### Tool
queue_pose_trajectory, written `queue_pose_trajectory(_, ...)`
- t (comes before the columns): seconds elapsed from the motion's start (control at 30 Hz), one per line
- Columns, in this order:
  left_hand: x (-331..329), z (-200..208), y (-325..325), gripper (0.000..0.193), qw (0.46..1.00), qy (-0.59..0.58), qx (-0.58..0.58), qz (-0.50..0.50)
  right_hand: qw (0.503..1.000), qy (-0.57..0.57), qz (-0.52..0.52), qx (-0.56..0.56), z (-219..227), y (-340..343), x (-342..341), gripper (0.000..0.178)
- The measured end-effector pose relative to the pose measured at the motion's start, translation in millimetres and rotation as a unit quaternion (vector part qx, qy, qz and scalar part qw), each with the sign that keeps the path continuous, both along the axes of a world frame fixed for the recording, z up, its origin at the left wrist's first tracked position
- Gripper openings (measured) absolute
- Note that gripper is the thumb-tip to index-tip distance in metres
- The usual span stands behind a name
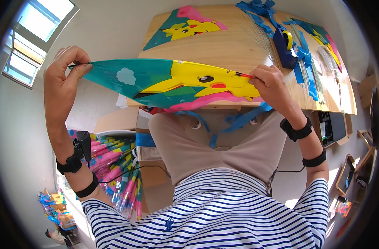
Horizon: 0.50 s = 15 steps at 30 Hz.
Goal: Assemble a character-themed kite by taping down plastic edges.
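Note:
Stretched between my hands is a thin plastic kite (189, 81), green, yellow and pink with a printed cartoon figure. My left hand (69, 68) pinches its pointed left corner between thumb and fingers, raised past the table's left edge. At the right end, my right hand (269, 85) has its fingers closed on the kite's upper edge. The kite spans the near edge of the table, above my lap. Blue ribbon (241, 119) hangs below it near my knees; where it is attached is hidden.
On the wooden table (235, 37) lie another kite sheet (187, 27), a blue tape dispenser (284, 47), thin rods (260, 35) and blue ribbons (309, 62). A further kite sheet (322, 37) is at the far right. Wrapped kites (114, 166) fill a box at my left.

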<state>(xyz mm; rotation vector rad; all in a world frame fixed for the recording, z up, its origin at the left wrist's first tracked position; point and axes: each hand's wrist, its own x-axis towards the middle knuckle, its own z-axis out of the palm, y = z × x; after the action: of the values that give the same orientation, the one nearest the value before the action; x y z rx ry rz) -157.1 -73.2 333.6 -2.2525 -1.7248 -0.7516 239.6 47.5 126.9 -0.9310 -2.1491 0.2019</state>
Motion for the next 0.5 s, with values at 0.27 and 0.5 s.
queue_pose_trajectory(0.27,-10.2,-3.1,43.8,0.008,0.997,0.063,-0.031,0.045,0.969,-0.081,-0.030,-0.232,81.6,35.2,36.2,0.011)
queue_pose_trajectory(0.5,-37.2,-51.9,223.7,0.005,0.986,-0.097,-0.120,0.066,0.987,-0.051,-0.111,-0.105,81.4,227.0,23.2,0.013)
